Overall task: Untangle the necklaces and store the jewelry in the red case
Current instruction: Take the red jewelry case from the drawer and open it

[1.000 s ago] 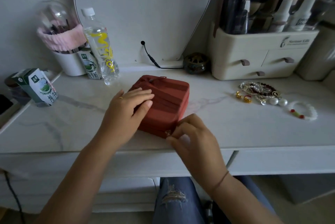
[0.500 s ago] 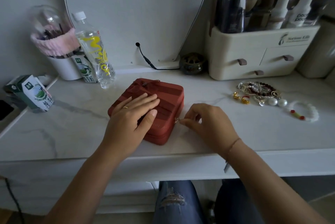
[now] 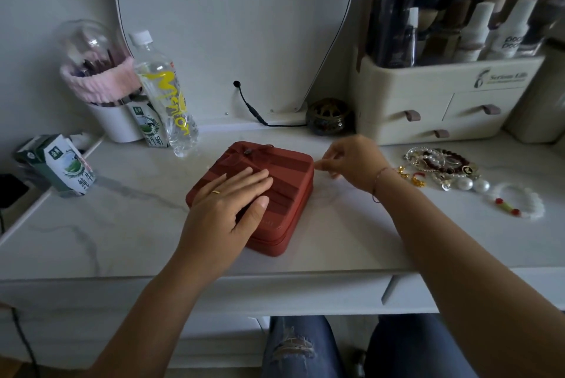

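Pressing the left hand (image 3: 226, 212), fingers straight and together, flat on the lid of the square red zippered fabric case (image 3: 287, 169), which is lying on the white marble counter (image 3: 122, 224) near the middle of its front edge. Pinching with the right hand (image 3: 356, 163), thumb and forefinger clamped together, on the case's far right corner, with the tangled heap of pearl, bead and gold jewellery (image 3: 440, 166) lying toward the counter's right edge, apart from the case.

On the table (image 3: 351, 240), jewelry (image 3: 440, 163) lies right of the case (image 3: 290, 169), seemingly apart.
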`<move>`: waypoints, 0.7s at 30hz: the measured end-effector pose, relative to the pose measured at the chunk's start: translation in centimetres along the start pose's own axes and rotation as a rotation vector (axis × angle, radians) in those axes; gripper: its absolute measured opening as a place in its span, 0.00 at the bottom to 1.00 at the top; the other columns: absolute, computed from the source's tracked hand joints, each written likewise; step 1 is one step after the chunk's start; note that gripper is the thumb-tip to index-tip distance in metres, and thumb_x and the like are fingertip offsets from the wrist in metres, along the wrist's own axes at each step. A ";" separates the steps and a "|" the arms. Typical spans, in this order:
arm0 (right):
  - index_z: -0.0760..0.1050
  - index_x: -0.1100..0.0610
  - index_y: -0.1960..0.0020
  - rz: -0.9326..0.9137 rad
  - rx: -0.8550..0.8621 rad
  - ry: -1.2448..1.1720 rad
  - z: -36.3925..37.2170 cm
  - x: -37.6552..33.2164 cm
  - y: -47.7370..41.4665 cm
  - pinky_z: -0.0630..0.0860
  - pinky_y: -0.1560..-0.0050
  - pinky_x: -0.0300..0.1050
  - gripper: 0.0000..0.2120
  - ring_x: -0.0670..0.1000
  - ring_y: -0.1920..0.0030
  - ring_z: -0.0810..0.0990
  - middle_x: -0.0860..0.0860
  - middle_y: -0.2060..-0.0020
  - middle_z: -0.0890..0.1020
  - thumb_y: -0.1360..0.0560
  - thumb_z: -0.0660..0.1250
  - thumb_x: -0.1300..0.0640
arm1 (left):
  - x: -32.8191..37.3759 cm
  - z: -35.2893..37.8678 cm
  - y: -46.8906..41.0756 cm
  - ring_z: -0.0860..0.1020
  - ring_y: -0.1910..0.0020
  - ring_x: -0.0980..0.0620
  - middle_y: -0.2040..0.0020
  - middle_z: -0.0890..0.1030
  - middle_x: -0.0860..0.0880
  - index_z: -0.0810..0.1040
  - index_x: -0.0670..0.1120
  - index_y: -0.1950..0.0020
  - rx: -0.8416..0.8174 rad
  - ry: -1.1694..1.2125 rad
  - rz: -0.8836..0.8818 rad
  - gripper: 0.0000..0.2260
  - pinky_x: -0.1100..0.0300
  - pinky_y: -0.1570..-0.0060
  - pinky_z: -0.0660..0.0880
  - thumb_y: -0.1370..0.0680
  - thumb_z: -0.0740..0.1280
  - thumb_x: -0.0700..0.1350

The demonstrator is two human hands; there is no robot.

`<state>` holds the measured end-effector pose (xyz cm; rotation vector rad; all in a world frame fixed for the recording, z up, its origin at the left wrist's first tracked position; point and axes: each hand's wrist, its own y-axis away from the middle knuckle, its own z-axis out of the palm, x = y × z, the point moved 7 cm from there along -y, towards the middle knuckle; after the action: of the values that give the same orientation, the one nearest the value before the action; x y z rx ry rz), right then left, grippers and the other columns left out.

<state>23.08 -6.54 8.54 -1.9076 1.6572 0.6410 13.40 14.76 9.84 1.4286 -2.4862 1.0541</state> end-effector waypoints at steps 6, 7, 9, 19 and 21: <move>0.77 0.54 0.54 0.037 0.162 -0.012 -0.6 0.4 2.8 0.78 0.53 0.44 0.09 0.47 0.59 0.79 0.48 0.61 0.81 0.29 0.72 0.50 | -2.0 -1.6 0.3 0.68 0.29 0.56 0.31 0.73 0.51 0.77 0.47 0.34 0.131 0.081 -0.120 0.21 0.57 0.28 0.62 0.22 0.61 0.56; 0.77 0.54 0.53 0.019 0.211 -0.047 -0.6 0.2 4.0 0.77 0.53 0.41 0.08 0.47 0.58 0.79 0.47 0.60 0.80 0.28 0.72 0.51 | -3.5 -2.4 0.7 0.67 0.29 0.56 0.30 0.71 0.50 0.75 0.46 0.32 0.220 0.129 -0.247 0.21 0.62 0.29 0.61 0.22 0.62 0.55; 0.79 0.54 0.52 -0.046 0.247 -0.171 0.1 -0.9 6.7 0.76 0.55 0.36 0.05 0.45 0.59 0.80 0.45 0.60 0.81 0.27 0.70 0.56 | -6.1 -2.8 2.0 0.70 0.31 0.55 0.31 0.74 0.49 0.74 0.45 0.32 0.314 0.374 -0.531 0.17 0.63 0.31 0.62 0.19 0.63 0.50; 0.77 0.47 0.40 -0.164 0.119 -0.609 2.2 -3.8 8.9 0.71 0.38 0.42 0.13 0.40 0.40 0.76 0.43 0.43 0.80 0.23 0.63 0.57 | -5.3 -4.8 1.8 0.79 0.40 0.58 0.45 0.83 0.55 0.82 0.54 0.48 0.463 0.815 -0.530 0.22 0.58 0.36 0.70 0.28 0.59 0.67; 0.75 0.46 0.39 -0.167 0.100 -0.658 1.7 -4.5 7.9 0.70 0.40 0.36 0.13 0.37 0.41 0.75 0.42 0.42 0.80 0.22 0.61 0.57 | -4.5 -5.7 0.3 0.77 0.38 0.60 0.41 0.81 0.55 0.78 0.54 0.43 0.458 0.855 -0.477 0.21 0.62 0.35 0.68 0.24 0.55 0.64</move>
<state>14.64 -2.95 9.63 -1.5124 1.0787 0.9657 14.21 21.51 12.22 1.1794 -1.2941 1.6969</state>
